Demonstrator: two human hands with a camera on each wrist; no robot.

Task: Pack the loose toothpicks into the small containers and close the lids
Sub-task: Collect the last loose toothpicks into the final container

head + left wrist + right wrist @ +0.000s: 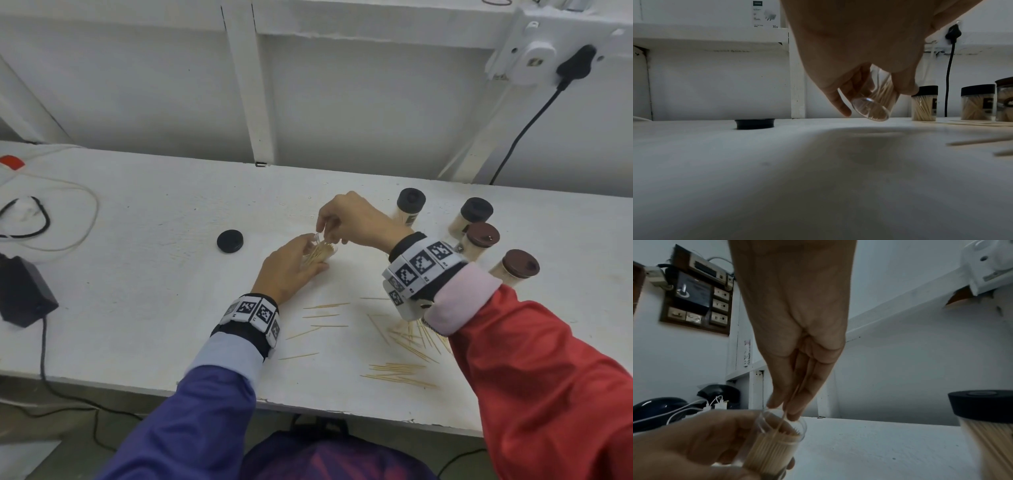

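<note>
Gripping a clear open container (317, 255) tilted just above the white table (144, 274) at mid-frame, the left hand (291, 270) curls its fingers around the body, which is already packed with toothpicks. At the container's mouth the right hand (356, 219) pinches one toothpick (791, 404) between thumb and fingertips, its lower end among the packed ones. A loose black lid (230, 241) lies left of the hands, four capped containers (476, 214) stand at right, and loose toothpicks (397, 370) are scattered lower right.

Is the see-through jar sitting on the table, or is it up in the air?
Apart. The left wrist view shows the clear jar, tilted in the left hand, with its base lifted off the table.
</note>
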